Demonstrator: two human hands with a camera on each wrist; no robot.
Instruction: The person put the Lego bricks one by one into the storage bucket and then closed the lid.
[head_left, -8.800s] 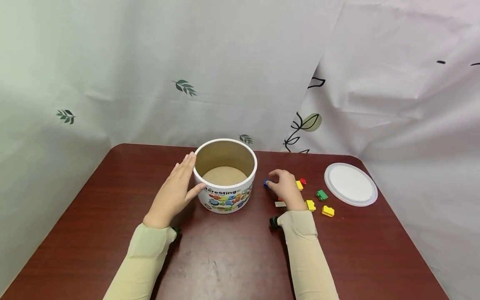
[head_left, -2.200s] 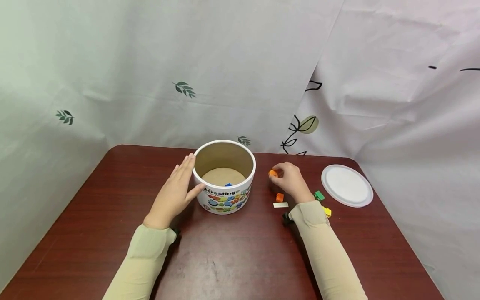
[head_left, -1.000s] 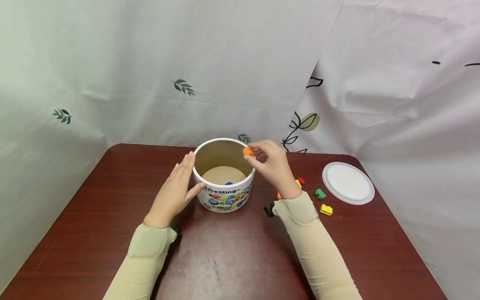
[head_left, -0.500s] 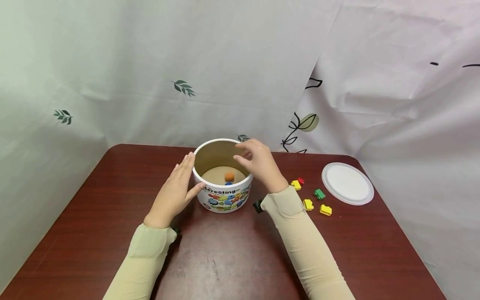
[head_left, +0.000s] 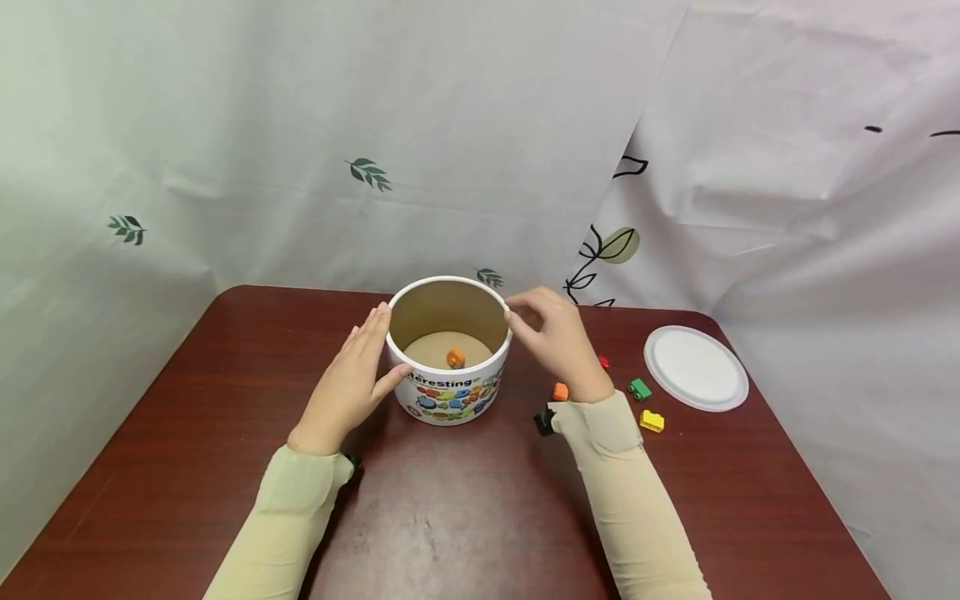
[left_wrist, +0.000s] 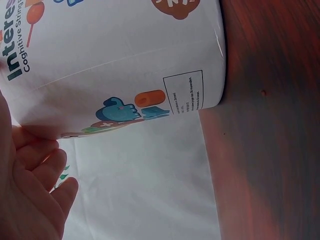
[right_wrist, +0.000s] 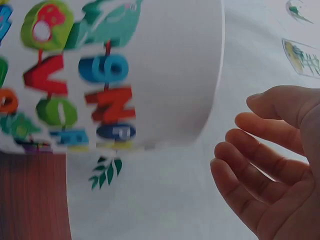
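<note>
A white round bucket (head_left: 446,400) printed with colourful letters and pictures stands uncovered on the table. My left hand (head_left: 345,379) lies against its left side, fingers straight and thumb at the front of the rim. In the left wrist view, those fingers touch the bucket wall. An orange toy piece (head_left: 455,358) sits on the bucket's floor, near the front wall. My right hand (head_left: 551,333) is just off the right rim, its fingers loosely bent; the right wrist view shows them holding nothing and apart from the bucket.
Right of the bucket lie an orange block (head_left: 560,392), a red block (head_left: 603,362), a green block (head_left: 640,388) and a yellow block (head_left: 652,421). My right arm hides others. A white round lid (head_left: 696,367) lies farther right. A pale curtain (head_left: 300,167) hangs behind the table.
A blue block and later an orange piece went from the table into the bucket. My right hand let go of the orange piece and drew back rightward. My left hand stayed put.
</note>
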